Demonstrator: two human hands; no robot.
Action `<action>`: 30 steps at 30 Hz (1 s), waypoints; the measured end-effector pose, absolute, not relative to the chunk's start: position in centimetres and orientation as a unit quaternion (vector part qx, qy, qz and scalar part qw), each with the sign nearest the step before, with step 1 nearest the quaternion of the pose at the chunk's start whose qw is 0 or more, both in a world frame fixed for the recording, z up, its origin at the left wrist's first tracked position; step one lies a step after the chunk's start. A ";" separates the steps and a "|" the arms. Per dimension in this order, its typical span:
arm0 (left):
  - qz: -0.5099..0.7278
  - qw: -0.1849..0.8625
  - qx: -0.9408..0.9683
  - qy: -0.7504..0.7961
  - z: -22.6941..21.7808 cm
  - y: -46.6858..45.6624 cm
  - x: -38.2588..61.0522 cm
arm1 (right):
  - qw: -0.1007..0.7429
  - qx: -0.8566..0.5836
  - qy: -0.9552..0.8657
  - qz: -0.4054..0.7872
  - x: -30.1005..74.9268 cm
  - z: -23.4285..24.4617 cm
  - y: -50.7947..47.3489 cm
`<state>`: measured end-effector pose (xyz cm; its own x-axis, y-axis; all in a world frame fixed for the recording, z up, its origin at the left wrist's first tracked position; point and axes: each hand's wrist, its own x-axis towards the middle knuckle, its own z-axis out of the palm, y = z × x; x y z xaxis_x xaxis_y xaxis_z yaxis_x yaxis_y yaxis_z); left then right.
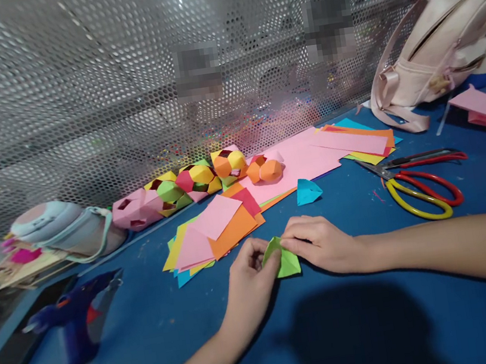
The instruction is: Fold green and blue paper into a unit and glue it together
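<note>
A small folded piece of green paper (284,259) lies on the blue table (344,324), pinched from both sides. My left hand (248,283) grips its left edge with curled fingers. My right hand (321,243) presses and pinches its top right corner. Just beyond lies a stack of small coloured paper squares (214,231) in pink, orange and yellow. A folded cyan paper piece (307,191) sits behind my right hand.
Several folded multicoloured paper modules (193,183) line the perforated metal wall (119,73). Large pink sheets (311,154) lie at the back. Two scissors (419,181) sit at right, a pink bag (440,40) at far right, a blue glue gun (76,317) and a pouch (64,228) at left.
</note>
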<state>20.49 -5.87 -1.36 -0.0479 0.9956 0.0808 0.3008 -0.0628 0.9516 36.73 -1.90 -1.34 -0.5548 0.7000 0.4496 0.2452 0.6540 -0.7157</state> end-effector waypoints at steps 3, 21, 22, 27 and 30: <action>0.437 0.416 0.558 0.569 -1.2 -5.9 20.6 | 0.382 -0.307 -0.811 0.321 36.7 -1.4 -1.8; 0.397 0.383 0.625 0.552 -0.9 -5.9 20.6 | 0.409 -0.301 -0.794 0.334 36.7 -1.2 -1.9; 0.399 0.385 0.621 0.555 -0.9 -5.9 20.6 | 0.407 -0.301 -0.792 0.342 36.7 -1.1 -1.9; 0.409 0.400 0.583 0.576 -1.0 -5.8 20.5 | 0.383 -0.319 -0.777 0.383 36.8 -1.0 -1.7; 0.408 0.407 0.575 0.580 -1.1 -5.9 20.4 | 0.385 -0.324 -0.772 0.388 36.8 -1.1 -1.6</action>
<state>20.42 -5.85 -1.11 -0.0062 1.0000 -0.0036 0.3356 0.0055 0.9420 36.77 -1.60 -1.06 -0.4933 0.7990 0.3439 0.2011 0.4894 -0.8485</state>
